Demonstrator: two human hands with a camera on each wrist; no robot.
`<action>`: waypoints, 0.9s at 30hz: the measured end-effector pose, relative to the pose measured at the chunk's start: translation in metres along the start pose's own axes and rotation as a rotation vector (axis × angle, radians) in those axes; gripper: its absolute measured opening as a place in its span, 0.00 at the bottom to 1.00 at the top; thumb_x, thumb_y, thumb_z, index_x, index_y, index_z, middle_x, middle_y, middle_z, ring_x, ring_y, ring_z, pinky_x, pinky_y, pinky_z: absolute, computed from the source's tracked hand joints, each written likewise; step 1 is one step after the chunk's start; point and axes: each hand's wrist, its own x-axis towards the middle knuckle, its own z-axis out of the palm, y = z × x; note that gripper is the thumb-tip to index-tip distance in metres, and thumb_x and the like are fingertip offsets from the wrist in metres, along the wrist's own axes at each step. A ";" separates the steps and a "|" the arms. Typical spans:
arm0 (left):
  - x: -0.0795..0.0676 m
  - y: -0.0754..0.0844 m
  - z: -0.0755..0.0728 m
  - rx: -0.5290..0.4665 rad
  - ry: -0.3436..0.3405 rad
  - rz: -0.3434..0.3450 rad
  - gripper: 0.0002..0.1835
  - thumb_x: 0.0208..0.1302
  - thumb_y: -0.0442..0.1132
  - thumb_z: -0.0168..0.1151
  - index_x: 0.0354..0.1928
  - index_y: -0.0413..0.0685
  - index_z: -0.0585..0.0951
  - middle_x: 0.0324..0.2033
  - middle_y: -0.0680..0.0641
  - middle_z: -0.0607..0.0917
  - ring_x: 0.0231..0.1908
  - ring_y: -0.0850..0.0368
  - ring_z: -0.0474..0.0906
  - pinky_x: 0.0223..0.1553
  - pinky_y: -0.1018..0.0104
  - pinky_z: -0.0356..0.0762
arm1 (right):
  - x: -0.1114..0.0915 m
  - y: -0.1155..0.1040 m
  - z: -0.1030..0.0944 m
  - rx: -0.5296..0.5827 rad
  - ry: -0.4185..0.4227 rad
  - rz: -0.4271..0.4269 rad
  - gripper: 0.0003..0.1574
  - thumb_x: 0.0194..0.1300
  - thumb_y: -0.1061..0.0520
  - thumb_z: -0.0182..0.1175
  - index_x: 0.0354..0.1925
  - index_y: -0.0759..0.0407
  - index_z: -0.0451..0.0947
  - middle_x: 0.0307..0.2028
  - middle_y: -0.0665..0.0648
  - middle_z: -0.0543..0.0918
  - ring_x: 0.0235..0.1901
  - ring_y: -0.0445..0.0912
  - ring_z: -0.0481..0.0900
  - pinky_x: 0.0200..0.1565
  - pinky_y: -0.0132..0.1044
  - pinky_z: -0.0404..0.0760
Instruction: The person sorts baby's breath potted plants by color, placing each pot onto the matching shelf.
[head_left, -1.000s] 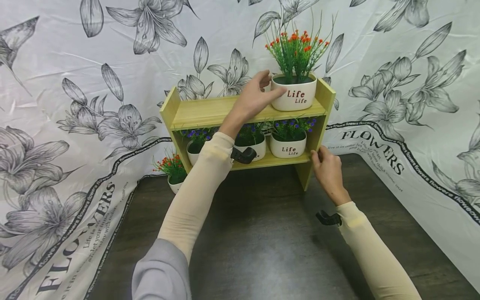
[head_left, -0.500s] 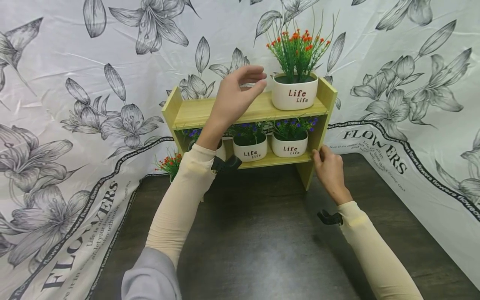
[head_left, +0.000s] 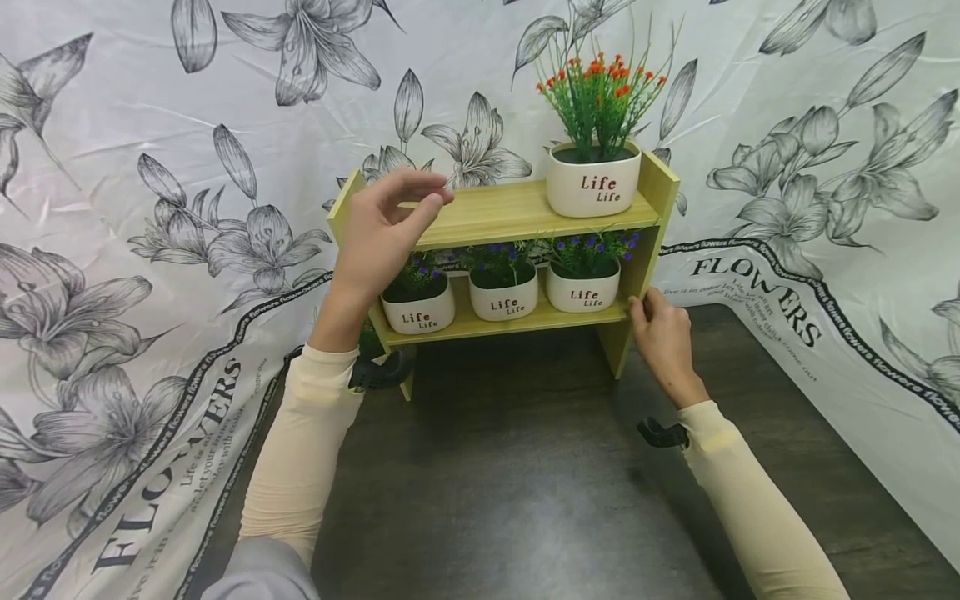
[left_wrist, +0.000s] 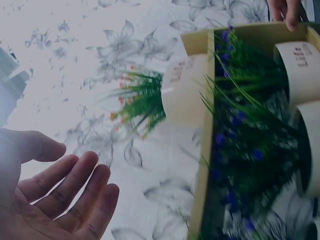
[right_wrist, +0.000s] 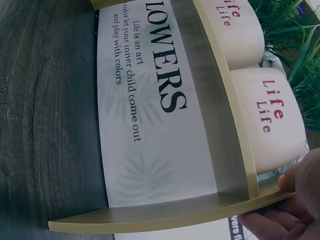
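A light wooden two-tier shelf [head_left: 487, 210] stands on the dark table. On its top board, at the right end, sits a white "Life" pot [head_left: 596, 190] with orange flowers. The lower board bears three white pots with purple flowers: a left pot [head_left: 418, 313], a middle pot [head_left: 504, 297] and a right pot [head_left: 584, 290]. My left hand [head_left: 380, 237] hovers before the shelf's left end, fingers loosely bent, holding nothing. With thumb inside and fingers outside, my right hand [head_left: 663, 340] pinches the front edge of the right side panel [right_wrist: 150, 220].
Behind my left forearm, another plant [head_left: 369, 340] beside the shelf's left leg is mostly hidden. A white cloth [head_left: 817, 208] printed with flowers hangs behind and along both sides. The dark wooden table [head_left: 517, 467] stretches toward me.
My left hand has come away from the orange-flowered pot and moved left along the shelf's front. The pot stays at the top right. My right hand keeps its grip on the side panel.
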 end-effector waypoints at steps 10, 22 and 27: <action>-0.054 -0.035 -0.043 -0.013 0.104 -0.105 0.14 0.78 0.33 0.63 0.57 0.32 0.85 0.38 0.60 0.91 0.45 0.61 0.88 0.52 0.72 0.84 | 0.000 -0.001 0.001 -0.005 0.015 -0.013 0.13 0.79 0.62 0.60 0.36 0.70 0.79 0.23 0.69 0.84 0.20 0.61 0.80 0.26 0.53 0.74; -0.113 -0.104 -0.086 0.069 0.208 -0.254 0.14 0.79 0.36 0.63 0.56 0.33 0.86 0.35 0.60 0.91 0.37 0.69 0.88 0.45 0.76 0.86 | 0.000 0.001 -0.001 -0.014 0.003 -0.001 0.13 0.79 0.61 0.60 0.36 0.69 0.78 0.21 0.66 0.82 0.18 0.56 0.74 0.24 0.45 0.69; -0.136 -0.143 -0.100 0.083 0.263 -0.317 0.13 0.78 0.33 0.63 0.55 0.30 0.86 0.33 0.61 0.91 0.35 0.70 0.89 0.41 0.78 0.86 | 0.000 -0.001 -0.001 -0.012 0.003 -0.005 0.13 0.79 0.61 0.60 0.35 0.69 0.78 0.21 0.66 0.82 0.18 0.56 0.74 0.23 0.44 0.68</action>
